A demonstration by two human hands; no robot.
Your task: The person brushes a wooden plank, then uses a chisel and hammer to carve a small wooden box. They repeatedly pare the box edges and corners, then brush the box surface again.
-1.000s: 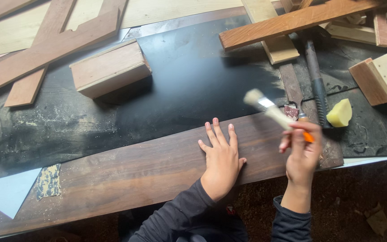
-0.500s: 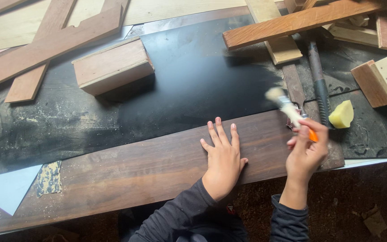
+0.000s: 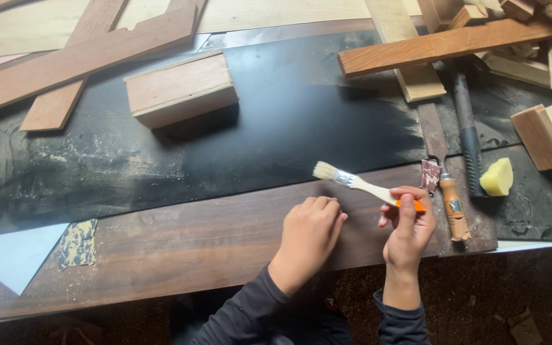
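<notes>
A black sheet dusted with sawdust covers the counter [image 3: 276, 128], with a long dark wooden plank [image 3: 180, 249] along its near edge. The right hand [image 3: 409, 230] has its fingers [image 3: 407, 211] pinched on the orange end of a small paintbrush [image 3: 359, 184]; its pale wooden handle slants up-left to a metal band and light bristles just over the plank. The left hand [image 3: 308, 239] rests on the plank, fingers curled close, holding nothing. A yellow sponge [image 3: 497, 177] lies to the right
</notes>
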